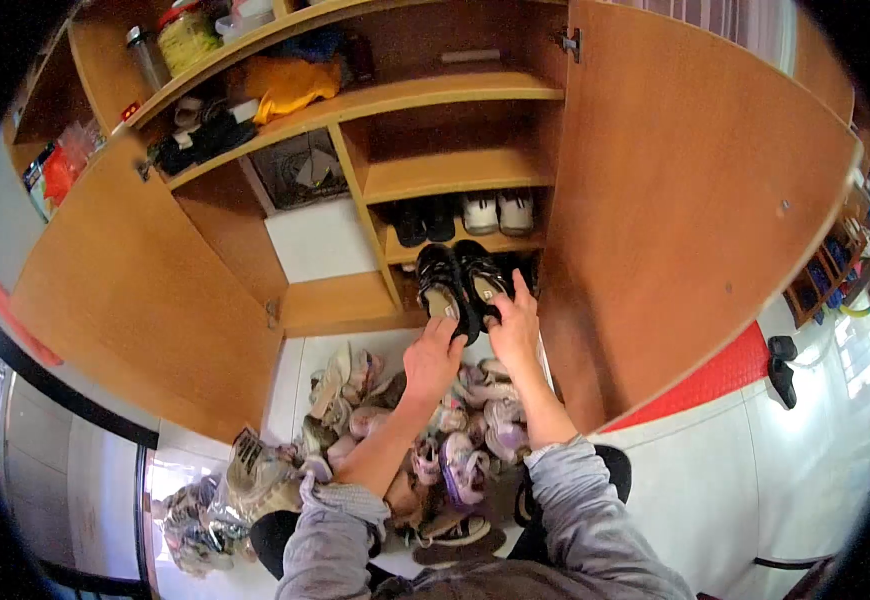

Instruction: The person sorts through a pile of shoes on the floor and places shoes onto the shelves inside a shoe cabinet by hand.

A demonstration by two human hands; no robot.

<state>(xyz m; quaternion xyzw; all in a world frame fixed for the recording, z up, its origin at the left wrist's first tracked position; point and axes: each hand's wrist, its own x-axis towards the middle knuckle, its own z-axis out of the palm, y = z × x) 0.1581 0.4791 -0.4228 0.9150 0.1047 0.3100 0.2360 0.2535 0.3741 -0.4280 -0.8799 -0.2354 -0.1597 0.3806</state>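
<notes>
A pair of black shoes with pale insoles is held side by side at the front of the cabinet's lower shelves, toes pointing inward. My left hand (435, 358) grips the heel of the left black shoe (439, 272). On the right black shoe (477, 268), my right hand (515, 328) pinches the heel with its thumb, while the index finger points forward. Just above them, white shoes (497, 214) and dark shoes (425, 222) sit on a shelf (525, 242). What lies in the dark space behind the held pair is mostly hidden.
Below my arms, a heap of mixed shoes (465, 470) covers the floor. Two cabinet doors, left (165, 290) and right (685, 200), stand wide open. A red mat (705, 380) lies beyond the right door. Dark shoes (782, 372) rest farther right.
</notes>
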